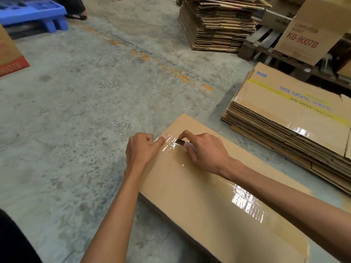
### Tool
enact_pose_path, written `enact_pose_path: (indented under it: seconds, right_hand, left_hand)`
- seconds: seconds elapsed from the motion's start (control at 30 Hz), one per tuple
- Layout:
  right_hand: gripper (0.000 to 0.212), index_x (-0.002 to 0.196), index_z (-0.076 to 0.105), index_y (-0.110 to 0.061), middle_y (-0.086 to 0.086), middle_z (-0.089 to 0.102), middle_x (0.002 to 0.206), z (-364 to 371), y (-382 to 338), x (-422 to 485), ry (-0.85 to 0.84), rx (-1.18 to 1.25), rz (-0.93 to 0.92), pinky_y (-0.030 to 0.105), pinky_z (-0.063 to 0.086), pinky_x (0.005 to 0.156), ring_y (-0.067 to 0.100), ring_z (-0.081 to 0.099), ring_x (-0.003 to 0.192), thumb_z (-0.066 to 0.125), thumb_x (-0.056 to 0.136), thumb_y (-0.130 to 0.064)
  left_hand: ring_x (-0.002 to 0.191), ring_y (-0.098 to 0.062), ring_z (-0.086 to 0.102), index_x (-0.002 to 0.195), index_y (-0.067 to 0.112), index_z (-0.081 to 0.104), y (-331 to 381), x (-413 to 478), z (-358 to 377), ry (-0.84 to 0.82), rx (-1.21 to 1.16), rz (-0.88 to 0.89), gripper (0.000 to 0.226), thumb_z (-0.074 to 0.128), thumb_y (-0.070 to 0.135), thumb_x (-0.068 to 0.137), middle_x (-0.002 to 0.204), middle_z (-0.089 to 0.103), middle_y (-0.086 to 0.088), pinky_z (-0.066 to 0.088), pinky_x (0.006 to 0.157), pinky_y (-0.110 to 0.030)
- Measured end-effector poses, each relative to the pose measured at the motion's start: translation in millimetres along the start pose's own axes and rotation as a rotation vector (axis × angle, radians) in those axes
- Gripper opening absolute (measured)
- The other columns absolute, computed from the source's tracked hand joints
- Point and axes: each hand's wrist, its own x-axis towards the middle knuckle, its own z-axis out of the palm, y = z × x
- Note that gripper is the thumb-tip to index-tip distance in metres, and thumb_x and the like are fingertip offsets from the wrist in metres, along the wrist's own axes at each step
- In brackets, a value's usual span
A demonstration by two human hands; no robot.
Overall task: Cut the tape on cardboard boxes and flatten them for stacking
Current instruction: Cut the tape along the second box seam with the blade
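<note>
On the bare concrete floor (85, 92) I have the cardboard box (199, 186) lying under both hands. My left hand (141, 150) is curled, thumb pinning the clear tape (169, 144); my right hand (205, 152) pinches a small dark cutter (180, 142) just beside that thumb. I judge a shallow cut away from the thumb is safest. Flattened stacks (284, 114) lie well right of my fingers, clear of the work.

matt cardboard box (199, 186), glossy tape (247, 204), rough concrete floor (85, 111)
</note>
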Motion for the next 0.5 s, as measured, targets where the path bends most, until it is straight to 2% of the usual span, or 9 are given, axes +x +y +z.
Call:
enact_pose_path:
  seconds: [0.23,0.5]
  right_hand:
    - [0.025,0.123,0.049,-0.026,0.003,0.069,0.087,6,-15,8,0.011,-0.05,-0.06,0.034,0.026,0.053,0.038,0.059,0.075,0.041,0.099,-0.025]
    - [0.016,0.11,0.052,-0.027,0.005,0.068,0.082,4,-26,20,0.0,-0.11,-0.085,0.033,0.027,0.05,0.037,0.057,0.07,0.043,0.098,-0.026]
  left_hand:
    - [0.052,-0.02,0.026,0.044,0.015,0.025,-3,8,0,-0.068,-0.11,-0.065,0.067,0.075,0.051,0.071,0.05,0.023,0.0,0.024,0.052,-0.031]
    - [0.046,-0.016,0.024,0.041,0.015,0.025,-4,9,0,-0.097,-0.151,-0.052,0.067,0.075,0.042,0.076,0.039,0.019,0.006,0.023,0.052,-0.029]
